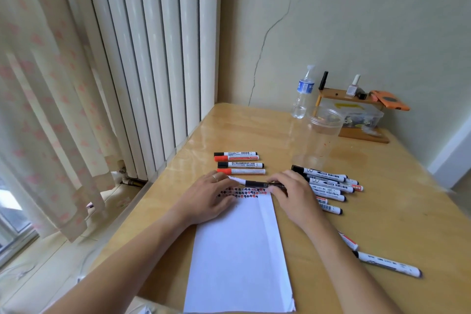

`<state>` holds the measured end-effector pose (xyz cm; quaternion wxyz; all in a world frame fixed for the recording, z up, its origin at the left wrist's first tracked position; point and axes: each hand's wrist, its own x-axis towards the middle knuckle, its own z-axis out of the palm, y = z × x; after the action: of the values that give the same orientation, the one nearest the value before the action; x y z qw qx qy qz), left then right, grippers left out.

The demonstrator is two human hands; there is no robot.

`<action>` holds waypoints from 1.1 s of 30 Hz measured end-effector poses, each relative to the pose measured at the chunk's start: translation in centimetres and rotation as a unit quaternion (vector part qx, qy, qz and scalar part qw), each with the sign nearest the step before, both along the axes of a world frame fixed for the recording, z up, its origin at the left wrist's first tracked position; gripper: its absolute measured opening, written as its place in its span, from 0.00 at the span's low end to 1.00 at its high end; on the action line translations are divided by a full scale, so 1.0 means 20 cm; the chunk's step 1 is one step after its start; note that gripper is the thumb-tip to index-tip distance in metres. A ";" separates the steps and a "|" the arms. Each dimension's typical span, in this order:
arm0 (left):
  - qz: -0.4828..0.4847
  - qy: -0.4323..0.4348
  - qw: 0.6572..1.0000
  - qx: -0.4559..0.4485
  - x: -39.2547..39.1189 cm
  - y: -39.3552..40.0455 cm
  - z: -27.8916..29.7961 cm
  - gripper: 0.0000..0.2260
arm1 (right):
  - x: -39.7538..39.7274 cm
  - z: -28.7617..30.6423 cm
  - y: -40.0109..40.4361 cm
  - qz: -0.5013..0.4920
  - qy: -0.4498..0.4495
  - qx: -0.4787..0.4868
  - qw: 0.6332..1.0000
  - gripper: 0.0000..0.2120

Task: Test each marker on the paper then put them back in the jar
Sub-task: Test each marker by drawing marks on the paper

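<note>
At the centre of the frame both hands hold one marker (257, 183) level over the top edge of the paper (239, 250): the left hand (212, 196) pinches its white end, the right hand (293, 192) grips the dark barrel, seemingly to cap or uncap it. Keep it level and work the cap straight along the barrel. The jar (318, 135) stands empty on the bench (407, 199), upper right of the hands, so put it there once capped.
</note>
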<state>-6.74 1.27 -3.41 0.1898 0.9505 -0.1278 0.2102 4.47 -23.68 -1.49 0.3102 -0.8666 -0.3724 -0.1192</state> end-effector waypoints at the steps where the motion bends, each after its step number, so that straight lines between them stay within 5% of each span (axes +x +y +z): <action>1: 0.004 -0.002 1.000 0.001 0.00 0.00 0.00 0.17 | 0.01 0.00 -0.02 -0.002 -0.007 -0.001 1.000 0.06; 12: 0.049 0.020 0.999 0.004 -0.02 0.00 0.00 0.17 | 0.04 -0.13 -0.19 -0.253 -0.074 -0.004 0.965 0.12; 24: 0.085 0.004 0.996 0.022 -0.02 0.02 -0.03 0.18 | 0.04 -0.15 -0.19 -0.303 -0.119 0.007 0.945 0.13; 28: 0.172 -0.020 0.985 -0.004 0.00 0.03 -0.05 0.23 | 0.01 -0.11 -0.15 -0.271 -0.156 0.027 0.949 0.08; 33: 0.215 0.047 0.975 -0.009 0.00 0.01 -0.04 0.30 | -0.05 -0.02 0.05 -0.098 -0.134 0.004 0.986 0.09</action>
<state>-6.80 1.57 -4.12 0.1546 0.9628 0.0905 0.2024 3.44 -22.68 -1.90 0.2474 -0.8740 -0.3233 -0.2654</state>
